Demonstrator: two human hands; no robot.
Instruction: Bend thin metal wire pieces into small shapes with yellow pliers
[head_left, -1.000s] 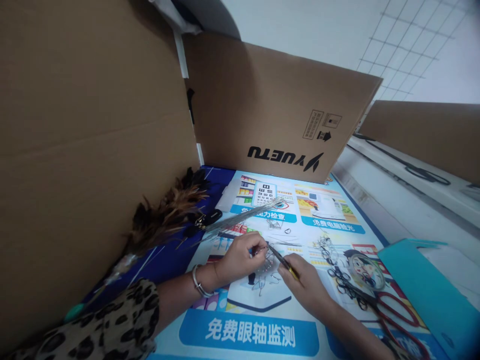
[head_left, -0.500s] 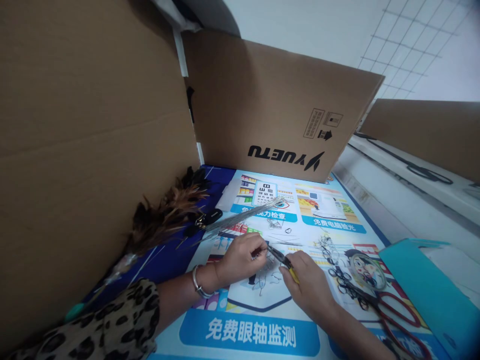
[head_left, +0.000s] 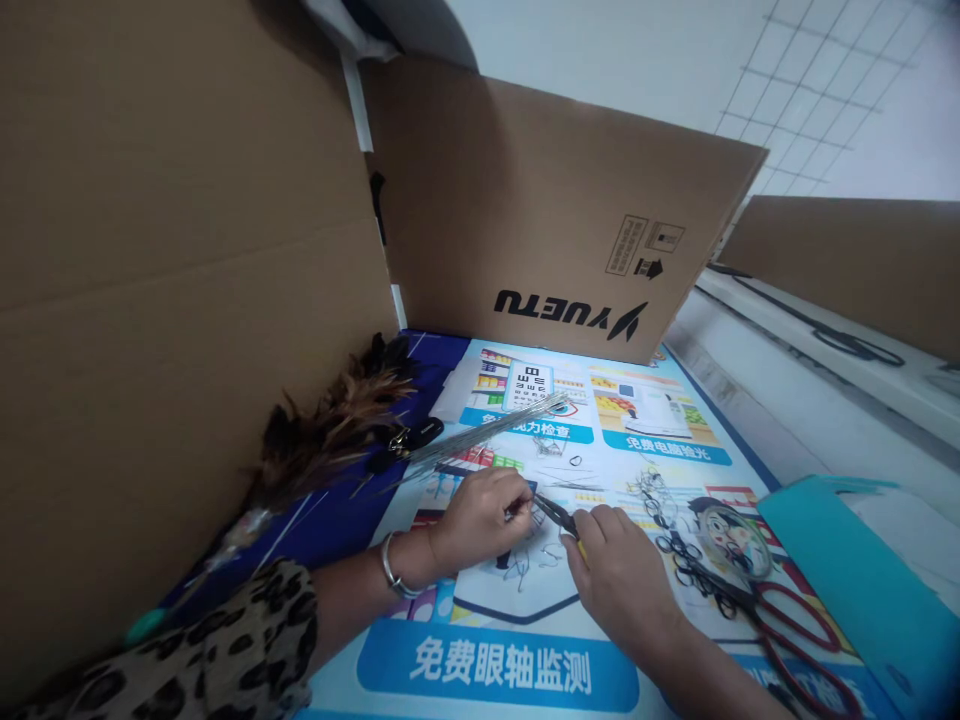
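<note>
My left hand (head_left: 480, 515) is closed in a pinch on a small bent piece of thin wire, held just above a printed poster (head_left: 525, 600) that covers the table. My right hand (head_left: 619, 575) is wrapped round slim pliers (head_left: 559, 515) with a yellow handle; their dark jaws point left and meet the wire at my left fingertips. Several small bent wire pieces (head_left: 532, 560) lie on the poster under and between the hands. A bundle of long straight wires (head_left: 487, 432) lies just beyond my left hand.
Tall cardboard sheets (head_left: 187, 250) wall off the left and the back. A feather duster (head_left: 330, 430) lies along the left wall. Red-handled scissors (head_left: 795, 625) and small dark rings (head_left: 675, 545) lie at right, beside a teal box (head_left: 862, 570).
The pliers have tilted lower and my right hand has slid slightly left and down, keeping the jaws at my left fingertips. My left hand has hardly moved.
</note>
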